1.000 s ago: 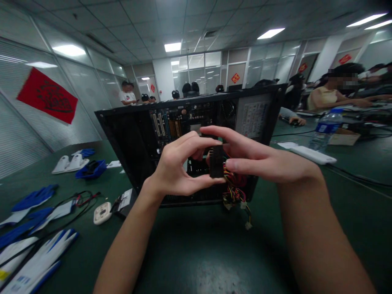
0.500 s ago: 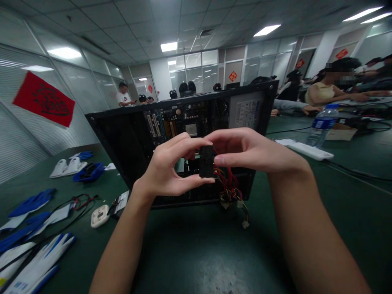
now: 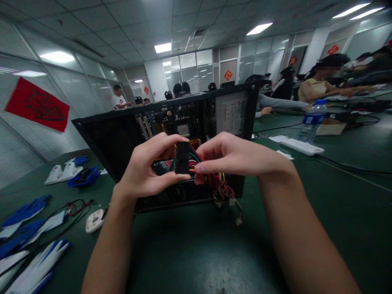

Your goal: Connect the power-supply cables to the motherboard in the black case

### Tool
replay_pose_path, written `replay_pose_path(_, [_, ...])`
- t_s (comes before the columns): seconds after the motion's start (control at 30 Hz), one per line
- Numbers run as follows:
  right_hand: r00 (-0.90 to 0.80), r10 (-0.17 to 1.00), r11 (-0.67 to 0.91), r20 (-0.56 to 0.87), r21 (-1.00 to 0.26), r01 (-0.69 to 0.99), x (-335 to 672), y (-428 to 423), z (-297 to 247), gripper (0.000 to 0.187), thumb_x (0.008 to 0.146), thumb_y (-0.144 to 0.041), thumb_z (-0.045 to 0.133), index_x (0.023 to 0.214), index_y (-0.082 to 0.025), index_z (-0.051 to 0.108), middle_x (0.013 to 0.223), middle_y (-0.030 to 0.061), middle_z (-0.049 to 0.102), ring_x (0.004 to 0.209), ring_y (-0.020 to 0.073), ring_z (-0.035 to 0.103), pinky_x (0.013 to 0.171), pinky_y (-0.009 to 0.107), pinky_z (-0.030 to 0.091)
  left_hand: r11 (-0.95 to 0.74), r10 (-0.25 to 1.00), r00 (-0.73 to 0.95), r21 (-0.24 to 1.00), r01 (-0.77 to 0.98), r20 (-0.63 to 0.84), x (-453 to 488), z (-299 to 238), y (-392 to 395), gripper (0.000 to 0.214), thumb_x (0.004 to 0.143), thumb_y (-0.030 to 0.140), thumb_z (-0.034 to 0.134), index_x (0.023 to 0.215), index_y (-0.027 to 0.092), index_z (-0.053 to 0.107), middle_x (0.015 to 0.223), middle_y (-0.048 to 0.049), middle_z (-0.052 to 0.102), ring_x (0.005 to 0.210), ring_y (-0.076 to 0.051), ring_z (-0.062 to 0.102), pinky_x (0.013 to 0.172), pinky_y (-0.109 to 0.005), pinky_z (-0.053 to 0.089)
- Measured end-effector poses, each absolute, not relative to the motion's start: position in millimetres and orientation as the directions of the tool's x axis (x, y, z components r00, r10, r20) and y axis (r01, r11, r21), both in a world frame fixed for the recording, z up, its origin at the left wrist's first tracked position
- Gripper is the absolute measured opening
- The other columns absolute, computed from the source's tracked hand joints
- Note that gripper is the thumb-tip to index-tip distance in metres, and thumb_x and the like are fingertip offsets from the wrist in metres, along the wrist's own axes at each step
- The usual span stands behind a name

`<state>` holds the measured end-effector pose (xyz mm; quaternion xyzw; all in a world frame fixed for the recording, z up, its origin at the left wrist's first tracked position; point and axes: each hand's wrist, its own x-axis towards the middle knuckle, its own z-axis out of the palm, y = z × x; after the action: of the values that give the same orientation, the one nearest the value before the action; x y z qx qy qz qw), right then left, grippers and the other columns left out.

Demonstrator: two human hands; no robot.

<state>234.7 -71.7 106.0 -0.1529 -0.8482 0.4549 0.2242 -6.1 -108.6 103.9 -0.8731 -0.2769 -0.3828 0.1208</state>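
My left hand (image 3: 147,169) pinches a black power connector (image 3: 182,157) between thumb and forefinger. My right hand (image 3: 235,157) closes on the bundle of coloured wires (image 3: 218,183) just behind that connector. Both hands are raised in front of an open black computer case (image 3: 107,139) that stands on the green table (image 3: 306,212). Inside the case I see the motherboard (image 3: 167,120) and a power supply with a label (image 3: 231,114). Loose small connectors (image 3: 236,220) hang from the wires near the table.
Blue and white gloves (image 3: 27,228) lie at the left, with a small white device (image 3: 94,214) and cables. A water bottle (image 3: 310,120) and white power strip (image 3: 301,146) sit at the right. Other people work at the far tables.
Both hands drifted left and slightly down in view with the connector. My right hand shifted from the connector body back onto the wires, which now show more.
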Motion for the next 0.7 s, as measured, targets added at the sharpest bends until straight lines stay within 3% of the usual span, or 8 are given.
replay_pose_path(0.27, [-0.754, 0.576, 0.593, 0.316, -0.796, 0.119, 241.2, -55.9, 101.8, 0.033, 0.090, -0.043, 0.067, 0.097, -0.013, 0.077, 0.081, 0.0031, 0.071, 0.068, 0.0128, 0.061, 0.058, 0.023, 0.046, -0.808, 0.478, 0.598, 0.056, 0.587, 0.643, -7.0, 101.2, -97.6, 0.059, 0.080, 0.054, 0.076, 0.126, 0.018, 0.063, 0.085, -0.0020, 0.061, 0.073, -0.014, 0.053, 0.067, -0.025, 0.045])
replay_pose_path(0.43, [-0.726, 0.576, 0.522, 0.376, -0.853, -0.027, 243.2, -50.8, 98.5, 0.034, 0.084, -0.039, 0.075, 0.108, -0.016, 0.073, 0.094, 0.0043, 0.074, 0.079, 0.0147, 0.066, 0.068, 0.024, 0.053, -0.822, 0.483, 0.634, 0.062, 0.566, 0.604, 1.0, 99.6, -99.0, 0.060, 0.081, 0.056, 0.075, 0.126, 0.017, 0.064, 0.085, -0.0028, 0.062, 0.074, -0.015, 0.054, 0.069, -0.026, 0.046])
replay_pose_path(0.7, [-0.726, 0.555, 0.448, 0.406, -0.881, -0.151, 230.0, -44.4, 89.4, 0.040, 0.078, -0.033, 0.082, 0.112, -0.014, 0.070, 0.084, 0.0014, 0.073, 0.073, 0.0132, 0.066, 0.067, 0.024, 0.052, -0.824, 0.502, 0.624, 0.110, 0.556, 0.599, 0.6, 100.7, -99.8, 0.062, 0.077, 0.057, 0.078, 0.124, 0.018, 0.066, 0.086, -0.0034, 0.066, 0.076, -0.016, 0.059, 0.072, -0.026, 0.049])
